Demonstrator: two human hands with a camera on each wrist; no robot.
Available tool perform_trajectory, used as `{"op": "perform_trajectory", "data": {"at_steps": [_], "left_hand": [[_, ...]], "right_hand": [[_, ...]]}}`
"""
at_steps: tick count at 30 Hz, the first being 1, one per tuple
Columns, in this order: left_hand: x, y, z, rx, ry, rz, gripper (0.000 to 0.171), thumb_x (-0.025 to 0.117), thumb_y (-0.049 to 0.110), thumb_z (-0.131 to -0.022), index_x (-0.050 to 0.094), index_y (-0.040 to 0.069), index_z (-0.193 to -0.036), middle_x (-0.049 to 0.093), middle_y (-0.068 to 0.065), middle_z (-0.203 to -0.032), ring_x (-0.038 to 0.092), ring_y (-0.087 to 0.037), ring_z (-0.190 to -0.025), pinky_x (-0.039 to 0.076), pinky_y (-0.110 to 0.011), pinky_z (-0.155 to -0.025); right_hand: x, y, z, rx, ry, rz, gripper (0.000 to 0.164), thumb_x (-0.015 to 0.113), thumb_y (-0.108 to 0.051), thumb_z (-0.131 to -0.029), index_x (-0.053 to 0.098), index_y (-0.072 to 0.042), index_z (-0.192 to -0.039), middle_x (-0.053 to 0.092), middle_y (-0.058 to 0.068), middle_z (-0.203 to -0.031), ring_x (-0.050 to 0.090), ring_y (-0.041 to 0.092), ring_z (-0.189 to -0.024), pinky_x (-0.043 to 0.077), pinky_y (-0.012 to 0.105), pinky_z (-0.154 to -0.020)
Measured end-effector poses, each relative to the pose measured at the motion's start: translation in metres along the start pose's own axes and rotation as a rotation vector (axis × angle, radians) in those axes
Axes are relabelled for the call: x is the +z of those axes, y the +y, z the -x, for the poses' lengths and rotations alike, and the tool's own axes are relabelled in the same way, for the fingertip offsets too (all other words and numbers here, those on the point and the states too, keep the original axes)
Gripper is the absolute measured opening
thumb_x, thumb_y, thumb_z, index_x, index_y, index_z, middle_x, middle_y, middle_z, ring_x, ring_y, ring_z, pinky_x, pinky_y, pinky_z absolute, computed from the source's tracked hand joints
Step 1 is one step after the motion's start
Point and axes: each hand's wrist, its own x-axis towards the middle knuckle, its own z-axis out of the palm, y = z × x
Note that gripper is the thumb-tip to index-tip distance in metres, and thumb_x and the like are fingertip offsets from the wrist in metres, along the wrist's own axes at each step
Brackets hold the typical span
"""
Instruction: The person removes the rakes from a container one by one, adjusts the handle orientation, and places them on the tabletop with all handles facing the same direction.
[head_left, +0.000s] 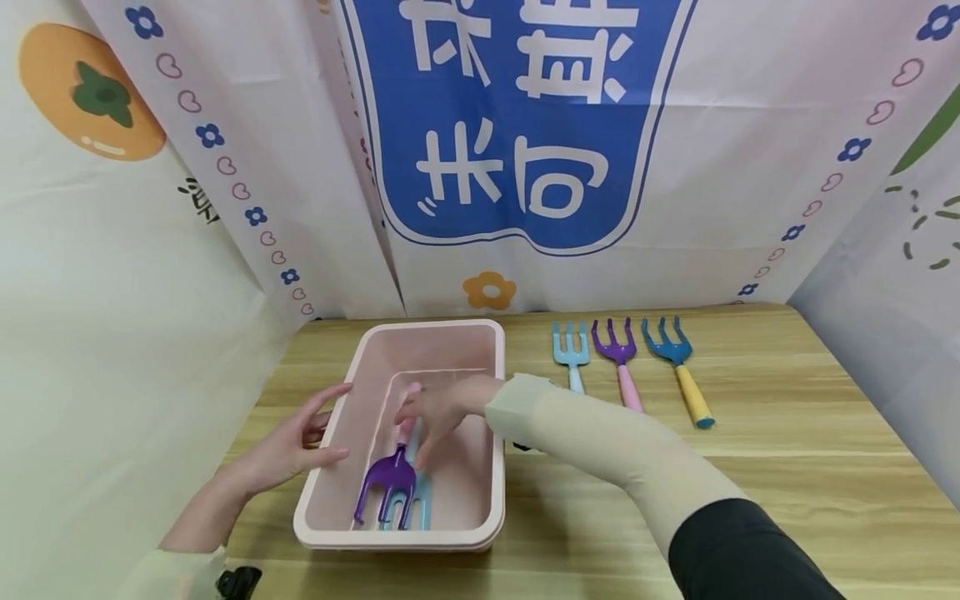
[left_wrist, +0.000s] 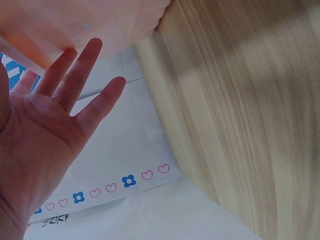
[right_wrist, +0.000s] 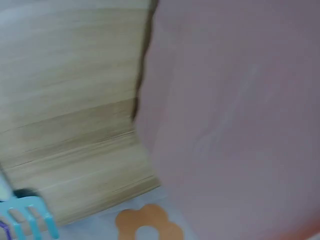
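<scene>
In the head view, a pink plastic bin (head_left: 489, 467) holds a purple hand fork with a pink handle (head_left: 392, 473), lying over a light blue hand fork (head_left: 424, 500). My right hand (head_left: 442, 408) reaches into the bin over the pink handle, fingers and thumb spread apart around it. On the bin's left side, my left hand (head_left: 288, 446) touches the rim with its fingertips and thumb. The left wrist view shows that hand's fingers extended against the outer wall. The bin's wall fills much of the right wrist view, where the right hand's grip is hidden.
On the wooden table (head_left: 787, 417), right of the bin, stand in a row a light blue fork (head_left: 572, 354), a purple fork with a pink handle (head_left: 617, 350) and a blue fork with a yellow handle (head_left: 686, 379). A printed cloth (head_left: 315, 208) hangs behind and beside the table.
</scene>
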Motion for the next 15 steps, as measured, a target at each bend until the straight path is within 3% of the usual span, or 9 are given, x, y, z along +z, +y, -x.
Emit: {"op": "perform_trajectory", "data": {"at_steps": [3,7,10,15], "left_hand": [[0.001,-0.001,0.001,0.002,0.005,-0.002,0.089,0.069,0.004,-0.089,0.009,0.007,-0.154,0.038,-0.042,-0.136,0.054,-0.053,-0.109,0.056,-0.039,-0.076],[0.001,-0.002,0.001,0.001,0.007,-0.001,0.088,0.068,0.004,-0.089,0.009,0.007,-0.155,0.038,-0.041,-0.137,0.055,-0.052,-0.109,0.056,-0.038,-0.075],[0.001,-0.001,-0.001,-0.001,0.006,0.001,0.088,0.068,0.004,-0.09,0.009,0.007,-0.155,0.038,-0.041,-0.137,0.055,-0.052,-0.109,0.057,-0.039,-0.074],[0.001,0.0,-0.003,-0.009,0.007,-0.002,0.088,0.068,0.005,-0.09,0.01,0.008,-0.155,0.039,-0.041,-0.136,0.056,-0.051,-0.108,0.057,-0.039,-0.074]], "right_hand": [[0.0,0.007,0.006,0.062,-0.048,-0.009,0.081,0.073,-0.06,-0.078,0.047,-0.022,-0.144,0.052,-0.001,-0.138,0.045,0.013,-0.126,0.035,0.028,-0.103],[0.001,0.011,0.014,0.143,-0.111,-0.131,0.074,0.075,-0.056,-0.077,0.052,-0.023,-0.139,0.055,-0.001,-0.133,0.049,0.009,-0.114,0.037,0.026,-0.098],[-0.001,0.011,0.02,0.202,-0.142,-0.205,0.065,0.077,-0.054,-0.077,0.059,-0.022,-0.131,0.061,-0.006,-0.118,0.051,0.009,-0.103,0.041,0.027,-0.091],[-0.003,0.009,0.025,0.278,-0.206,-0.188,0.043,0.075,-0.055,-0.079,0.068,-0.022,-0.106,0.063,-0.009,-0.089,0.052,0.01,-0.088,0.042,0.026,-0.076]]}}
